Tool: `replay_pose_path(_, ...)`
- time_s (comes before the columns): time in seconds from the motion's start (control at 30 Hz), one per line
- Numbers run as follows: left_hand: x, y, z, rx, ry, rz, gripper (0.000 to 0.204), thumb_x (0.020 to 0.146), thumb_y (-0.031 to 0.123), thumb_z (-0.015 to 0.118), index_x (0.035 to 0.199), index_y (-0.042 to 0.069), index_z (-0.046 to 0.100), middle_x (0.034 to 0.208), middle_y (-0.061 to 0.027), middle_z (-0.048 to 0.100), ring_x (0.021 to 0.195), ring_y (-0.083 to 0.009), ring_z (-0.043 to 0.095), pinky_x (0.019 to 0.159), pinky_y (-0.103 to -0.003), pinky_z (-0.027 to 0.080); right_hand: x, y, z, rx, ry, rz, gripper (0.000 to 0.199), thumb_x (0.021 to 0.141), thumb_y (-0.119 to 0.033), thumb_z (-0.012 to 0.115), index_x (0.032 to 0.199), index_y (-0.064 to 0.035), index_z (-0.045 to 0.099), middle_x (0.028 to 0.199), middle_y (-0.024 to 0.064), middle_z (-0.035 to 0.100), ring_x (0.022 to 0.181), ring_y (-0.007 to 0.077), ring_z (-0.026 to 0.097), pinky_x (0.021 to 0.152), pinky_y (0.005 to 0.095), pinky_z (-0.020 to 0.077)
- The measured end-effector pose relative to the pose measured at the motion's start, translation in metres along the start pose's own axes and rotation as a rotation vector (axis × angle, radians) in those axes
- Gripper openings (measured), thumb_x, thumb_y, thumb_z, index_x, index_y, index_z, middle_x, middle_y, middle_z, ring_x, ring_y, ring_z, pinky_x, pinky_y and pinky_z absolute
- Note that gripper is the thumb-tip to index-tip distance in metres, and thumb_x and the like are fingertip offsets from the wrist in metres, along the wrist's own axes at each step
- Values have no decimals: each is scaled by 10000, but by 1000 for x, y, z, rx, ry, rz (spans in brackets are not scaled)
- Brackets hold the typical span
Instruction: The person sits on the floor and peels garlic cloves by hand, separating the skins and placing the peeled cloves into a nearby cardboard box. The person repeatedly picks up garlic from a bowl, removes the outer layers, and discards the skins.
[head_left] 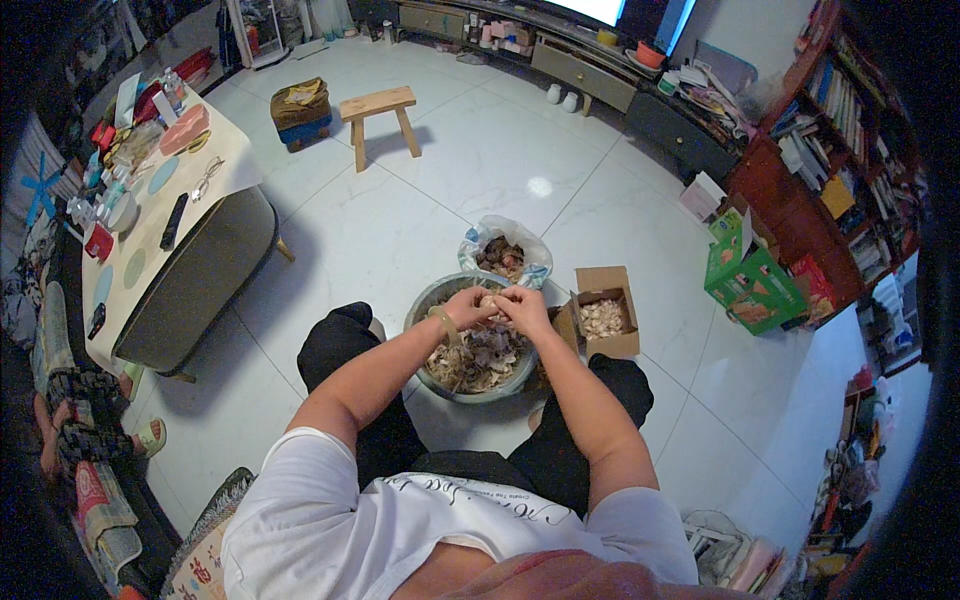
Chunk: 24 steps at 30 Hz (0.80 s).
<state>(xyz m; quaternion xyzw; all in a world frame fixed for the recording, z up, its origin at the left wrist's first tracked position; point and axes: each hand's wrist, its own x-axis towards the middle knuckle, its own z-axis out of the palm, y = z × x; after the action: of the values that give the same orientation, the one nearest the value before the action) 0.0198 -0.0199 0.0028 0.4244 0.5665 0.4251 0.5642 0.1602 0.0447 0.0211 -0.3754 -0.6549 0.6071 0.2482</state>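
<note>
Over a round grey-green basin [426, 384] full of dry, papery garlic skins [478, 362], my two hands meet at the fingertips. My left hand [470, 306], with a pale bangle at the wrist, is closed around a small whitish piece of garlic [489, 301]. From the other side, my right hand [523, 308] pinches the same piece; the fingers partly cover it. Just beyond the basin sits an open plastic bag [535, 247] with brownish and reddish contents. To the right, an open cardboard box [622, 343] holds many pale garlic cloves [601, 318].
A low table [215, 245] with a cloth and household items stands at the left. A wooden stool [378, 104] and a dark square stool [300, 115] are farther off. A green carton [750, 280] lies by the bookcase [790, 215] at right.
</note>
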Motion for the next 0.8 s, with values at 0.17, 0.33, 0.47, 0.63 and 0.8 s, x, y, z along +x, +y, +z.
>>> replay_pose_path(0.17, -1, 4, -3, 82, -82, 22, 323, 702, 225, 636, 929, 33, 508, 782, -40, 563, 653, -105, 542, 551, -237, 440, 5, 11, -4, -51, -122, -58, 134, 753, -113, 576, 766, 20, 567, 622, 33, 546, 523, 71, 496, 448, 223, 401)
replay_pose_path(0.33, -2, -6, -5, 268, 49, 127, 382, 659, 267, 678, 921, 36, 523, 795, -21, 560, 666, -111, 524, 552, -253, 434, 5, 9, -1, -117, -147, -119, 136, 772, -126, 535, 750, 7, 553, 621, 23, 535, 513, 68, 485, 446, 215, 392)
replay_pose_path(0.47, 0, -10, -3, 307, 131, 150, 368, 667, 267, 671, 900, 31, 512, 781, -29, 550, 655, -114, 520, 546, -254, 427, 14, 28, -4, -169, -119, -67, 154, 746, -145, 524, 777, 3, 558, 626, 53, 561, 524, 106, 533, 468, 251, 428)
replay_pose_path(0.63, -9, 5, 1, 8, -75, -45, 301, 698, 230, 641, 885, 38, 507, 749, -37, 546, 618, -105, 509, 515, -236, 416, 6, 28, 1, -174, -97, 13, 167, 743, -159, 521, 790, 1, 537, 654, 65, 550, 521, 127, 543, 447, 247, 436)
replay_pose_path(0.8, 1, -7, 1, 102, -10, -17, 273, 703, 207, 634, 886, 44, 512, 720, -21, 542, 592, -95, 498, 488, -228, 405, 7, 34, 6, -173, -67, -126, 144, 772, -128, 521, 843, -4, 504, 589, 12, 500, 486, 88, 488, 447, 235, 388)
